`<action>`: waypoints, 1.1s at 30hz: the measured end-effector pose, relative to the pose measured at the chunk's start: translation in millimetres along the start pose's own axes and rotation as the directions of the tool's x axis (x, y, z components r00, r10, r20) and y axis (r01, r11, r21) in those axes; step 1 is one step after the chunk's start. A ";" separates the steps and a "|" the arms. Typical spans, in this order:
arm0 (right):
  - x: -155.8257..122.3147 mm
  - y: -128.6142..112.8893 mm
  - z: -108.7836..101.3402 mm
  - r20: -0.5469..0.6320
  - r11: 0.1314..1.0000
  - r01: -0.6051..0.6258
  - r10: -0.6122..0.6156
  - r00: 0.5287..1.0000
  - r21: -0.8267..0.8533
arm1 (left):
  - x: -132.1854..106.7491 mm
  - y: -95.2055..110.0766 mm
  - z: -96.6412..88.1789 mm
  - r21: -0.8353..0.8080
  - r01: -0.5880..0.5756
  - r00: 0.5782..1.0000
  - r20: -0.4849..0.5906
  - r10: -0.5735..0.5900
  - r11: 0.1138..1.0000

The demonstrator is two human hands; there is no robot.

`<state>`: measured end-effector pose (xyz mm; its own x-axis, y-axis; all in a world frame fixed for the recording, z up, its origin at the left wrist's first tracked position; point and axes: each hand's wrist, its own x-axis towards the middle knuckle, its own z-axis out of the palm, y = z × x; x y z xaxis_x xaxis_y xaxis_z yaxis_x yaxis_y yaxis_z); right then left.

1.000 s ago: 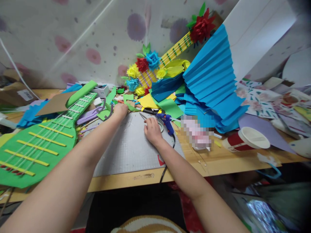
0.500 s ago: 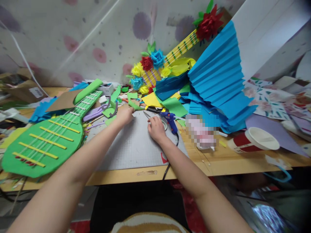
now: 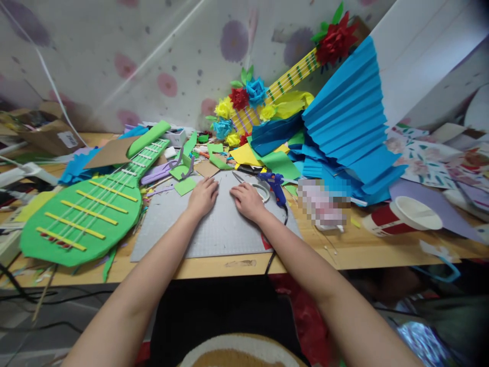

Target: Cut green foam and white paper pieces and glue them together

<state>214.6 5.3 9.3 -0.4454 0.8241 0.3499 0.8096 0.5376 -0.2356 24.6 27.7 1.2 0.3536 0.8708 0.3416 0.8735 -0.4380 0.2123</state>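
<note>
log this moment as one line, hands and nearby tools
left hand: palm down on grey mat | right hand: palm down beside scissors | blue glue gun: right of scissors

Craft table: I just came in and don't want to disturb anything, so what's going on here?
A person's left hand and right hand lie palm down on a grey mat, gripping nothing visible. The right hand is close beside scissors; whether they touch is unclear. A blue glue gun lies just right of the scissors. A green guitar-shaped piece lies to the left, and a flowered yellow one slants at the back.
</note>
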 end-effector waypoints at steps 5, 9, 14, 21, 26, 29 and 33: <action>4.5 -9.1 7.1 0.085 0.991 0.134 -0.131 0.988 -0.025 | -3.0 -1.4 -0.3 -0.032 -0.011 0.998 0.067 0.013 0.999; 13.1 -15.6 9.5 0.114 0.980 0.199 -0.196 0.974 -0.020 | -8.5 1.5 -10.5 -0.061 0.101 0.993 -0.060 -0.105 0.993; 24.3 -11.7 9.7 0.104 0.977 0.211 -0.211 0.972 0.013 | -10.8 -3.2 -11.8 -0.071 0.127 0.989 -0.070 -0.131 0.989; 28.2 -8.4 12.4 0.069 0.979 0.200 -0.203 0.977 0.047 | -8.5 -6.7 -6.6 -0.102 0.083 0.996 -0.033 -0.087 0.991; 36.5 -10.8 14.3 0.093 0.986 0.163 -0.166 0.982 0.041 | -8.1 -9.4 -6.9 -0.173 0.103 0.992 -0.051 -0.113 0.980; 41.2 -11.6 12.1 0.119 0.982 0.184 -0.188 0.975 0.046 | -7.8 -11.3 -5.9 -0.197 0.073 0.994 -0.071 -0.088 0.978; 48.2 -10.2 9.3 0.117 0.983 0.173 -0.180 0.977 0.065 | -5.8 -11.0 -6.3 -0.163 0.022 0.999 -0.036 -0.028 0.986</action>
<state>181.3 41.3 20.1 -0.6254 0.7290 0.2783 0.6934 0.6828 -0.2302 10.8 26.1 2.6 0.3164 0.8744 0.3680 0.8149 -0.4491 0.3664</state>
